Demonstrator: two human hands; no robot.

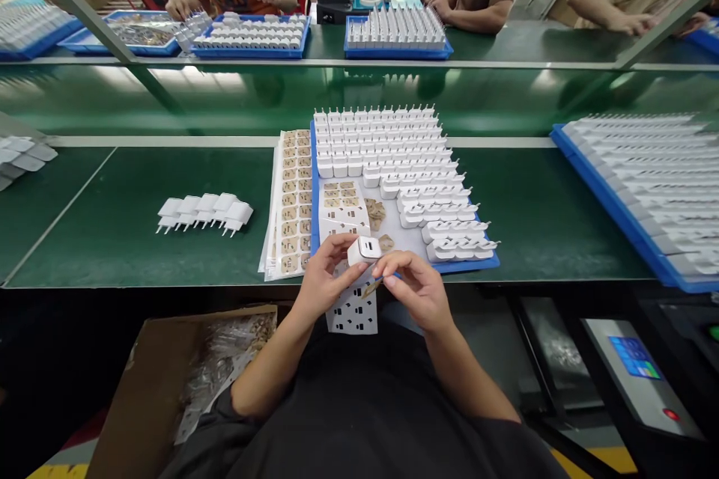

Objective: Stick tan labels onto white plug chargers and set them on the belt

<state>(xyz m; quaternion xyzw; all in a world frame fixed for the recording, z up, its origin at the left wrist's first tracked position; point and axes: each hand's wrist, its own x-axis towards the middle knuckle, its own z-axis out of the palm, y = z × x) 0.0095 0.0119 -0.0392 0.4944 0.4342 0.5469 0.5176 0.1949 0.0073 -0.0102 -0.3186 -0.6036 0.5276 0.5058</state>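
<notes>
- One white charger plug (pixel 364 249) is held just above the near edge of the green table (pixel 140 239), in front of the person's chest.
- It is pinched by the fingers of the left hand (pixel 323 277), which are curled around its left side.
- A small brown sticker (pixel 372 287) is pinched between the pressed-together fingers of the right hand (pixel 413 288), just below the plug.
- One white sheet with dark cut-outs (pixel 353 310) is seen under both hands, hanging over the table edge.
- One blue tray (pixel 469 265) lies directly behind the hands; it is filled with many rows of white plugs, too many to count, plus a few loose label sheets and stickers at its near left.
- One stack of label sheets (pixel 292 202) lies touching the tray's left side.
- One row of about six white plugs (pixel 205 212) lies apart on the table to the left.
- A second blue tray (pixel 640 191), packed with plugs, is set at the right.
- One cardboard box (pixel 151 382) holding clear bags is seen below the table at the left.
- Across the table, three other people are seated behind three more blue trays.
</notes>
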